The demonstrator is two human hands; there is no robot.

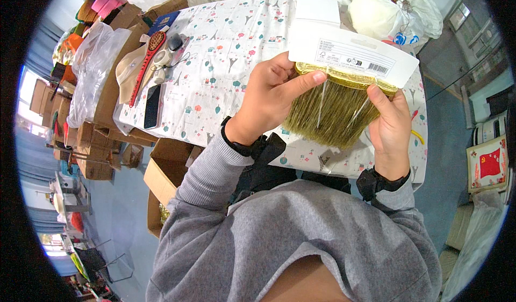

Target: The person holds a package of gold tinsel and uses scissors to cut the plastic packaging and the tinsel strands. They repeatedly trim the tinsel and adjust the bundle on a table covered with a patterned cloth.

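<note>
Between my two hands is a folded bundle of gold-green fringe trim (330,112), its strands hanging down towards me. A white printed cardboard header card (350,56) lies along its top band, and two thin clear ties cross the fringe. My left hand (274,94) grips the left end of the band, thumb on top. The right end is pinched by my right hand (389,128), its thumb at the band's lower edge. Behind the card, white cards (316,10) lie on the patterned tablecloth (217,68).
At the table's left lie a smartphone (152,106), a red hairbrush (147,68) and a blue booklet (165,22). White plastic bags (375,16) sit at the back right. A yellow-handled tool (418,136) is at the right edge. An open cardboard box (163,181) stands below the table's left front.
</note>
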